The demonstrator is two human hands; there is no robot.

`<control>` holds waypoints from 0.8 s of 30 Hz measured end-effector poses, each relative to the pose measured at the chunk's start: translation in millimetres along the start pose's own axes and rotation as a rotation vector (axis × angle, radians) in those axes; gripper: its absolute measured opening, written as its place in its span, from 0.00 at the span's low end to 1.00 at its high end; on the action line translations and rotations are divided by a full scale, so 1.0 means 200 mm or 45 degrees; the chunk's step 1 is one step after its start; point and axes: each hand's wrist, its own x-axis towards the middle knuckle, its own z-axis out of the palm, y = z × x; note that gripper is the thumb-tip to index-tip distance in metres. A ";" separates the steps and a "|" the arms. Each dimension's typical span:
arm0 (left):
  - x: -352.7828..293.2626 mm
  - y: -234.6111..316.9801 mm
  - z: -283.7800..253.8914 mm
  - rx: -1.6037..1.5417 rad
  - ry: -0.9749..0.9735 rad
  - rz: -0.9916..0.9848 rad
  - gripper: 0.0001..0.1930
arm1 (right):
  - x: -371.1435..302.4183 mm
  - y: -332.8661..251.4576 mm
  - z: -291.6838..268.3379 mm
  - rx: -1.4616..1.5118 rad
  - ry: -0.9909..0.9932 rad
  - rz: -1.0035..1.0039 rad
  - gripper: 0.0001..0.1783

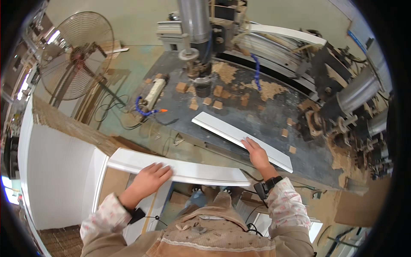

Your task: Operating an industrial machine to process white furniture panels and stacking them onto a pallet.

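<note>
Two white grooved moulding strips lie in front of me. My left hand (150,176) is closed on the near edge of the left moulding strip (201,172), its fingers over the top face; the thumb is hidden. This strip's left end is by the white stacked panels, and its right end reaches across in front of my body. My right hand (258,157) grips the other moulding strip (227,130) around its middle, fingers on the top face. That strip lies slantwise on the dark machine table (180,109), close to its front edge.
Wood blocks (218,105) and sawdust (269,89) are scattered on the table. Machine columns with tool heads (202,81) stand at the back and right (314,122). A blue hose with orange nozzle (147,112) lies at left. Beyond are a caged fan (79,55) and white stacked panels (60,171).
</note>
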 end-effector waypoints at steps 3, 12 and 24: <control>-0.41 0.05 -0.21 0.069 -0.043 -0.315 0.19 | 0.05 0.08 0.24 -0.170 0.059 -0.070 0.32; -1.37 0.28 -0.16 0.404 0.361 -1.256 0.15 | 0.24 0.33 0.43 -0.250 -0.010 -0.097 0.31; -1.91 0.11 0.23 0.443 0.259 -1.609 0.26 | 0.32 0.16 0.39 -0.322 -0.167 0.217 0.32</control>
